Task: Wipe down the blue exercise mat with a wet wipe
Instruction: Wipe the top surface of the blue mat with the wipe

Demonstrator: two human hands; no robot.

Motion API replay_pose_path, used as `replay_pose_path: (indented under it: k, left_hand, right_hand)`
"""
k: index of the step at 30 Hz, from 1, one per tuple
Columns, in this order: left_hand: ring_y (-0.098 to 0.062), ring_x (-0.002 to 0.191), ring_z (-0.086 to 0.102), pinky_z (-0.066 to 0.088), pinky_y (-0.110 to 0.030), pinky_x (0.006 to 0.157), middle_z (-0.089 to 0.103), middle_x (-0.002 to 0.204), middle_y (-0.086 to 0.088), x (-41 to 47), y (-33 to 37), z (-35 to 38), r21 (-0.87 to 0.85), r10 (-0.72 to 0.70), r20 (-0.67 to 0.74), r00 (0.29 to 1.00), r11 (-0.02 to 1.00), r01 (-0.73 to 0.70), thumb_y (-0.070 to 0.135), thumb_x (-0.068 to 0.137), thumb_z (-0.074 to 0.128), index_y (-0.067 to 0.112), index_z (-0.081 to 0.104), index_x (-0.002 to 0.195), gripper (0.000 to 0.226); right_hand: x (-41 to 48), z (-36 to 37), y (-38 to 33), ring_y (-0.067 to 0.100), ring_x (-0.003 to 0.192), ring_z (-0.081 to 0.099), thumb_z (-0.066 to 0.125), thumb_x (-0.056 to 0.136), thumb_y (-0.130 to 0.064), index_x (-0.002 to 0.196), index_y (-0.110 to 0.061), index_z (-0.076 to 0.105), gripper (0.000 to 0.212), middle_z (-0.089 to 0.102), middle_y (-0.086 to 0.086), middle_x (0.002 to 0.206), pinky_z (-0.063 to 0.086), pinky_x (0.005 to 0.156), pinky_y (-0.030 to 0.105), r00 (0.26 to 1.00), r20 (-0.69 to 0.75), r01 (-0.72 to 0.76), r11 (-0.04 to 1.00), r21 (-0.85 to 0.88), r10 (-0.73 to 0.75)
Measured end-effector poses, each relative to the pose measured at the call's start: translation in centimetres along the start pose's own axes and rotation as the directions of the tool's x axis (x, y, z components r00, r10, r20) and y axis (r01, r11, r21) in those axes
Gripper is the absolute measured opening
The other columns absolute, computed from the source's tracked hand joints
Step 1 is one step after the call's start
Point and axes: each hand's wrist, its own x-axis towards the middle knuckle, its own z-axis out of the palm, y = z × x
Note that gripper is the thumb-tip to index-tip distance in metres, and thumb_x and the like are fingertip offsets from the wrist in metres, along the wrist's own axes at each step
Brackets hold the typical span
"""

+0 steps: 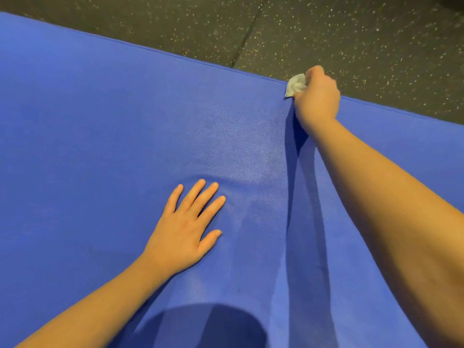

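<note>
Blue mat (100, 121) — right hand (316, 97) seemingly grips wipe (296, 85).

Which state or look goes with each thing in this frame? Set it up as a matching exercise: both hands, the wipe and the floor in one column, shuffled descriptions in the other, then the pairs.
Column one
1. left hand
2. right hand
3. wet wipe
4. floor

Column two
A. white, bunched up at the far edge of the blue mat
B. flat on the blue mat, fingers spread
C. dark with pale speckles
D. curled around the wet wipe

Pairs: 1-B, 2-D, 3-A, 4-C
</note>
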Motion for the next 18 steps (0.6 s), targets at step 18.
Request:
replay_pose_path:
  k: [18]
  left_hand:
    - [-0.027, 0.143, 0.025, 0.02, -0.054, 0.112, 0.034, 0.153, -0.006, 0.0, -0.1, 0.1, -0.01, 0.001, -0.019, 1.0, 1.0, -0.001, 0.049, 0.094, 0.034, 0.017, 0.039, 0.143, 0.059]
  right_hand:
    - [-5.7, 1.5, -3.0, 0.035, 0.083, 0.052, 0.053, 0.094, -0.021, 0.079, -0.004, 0.066, 0.026, 0.06, 0.015, 0.089, 0.04, 0.059, 0.038, 0.756, 0.138, 0.646, 0.763, -0.002, -0.64]
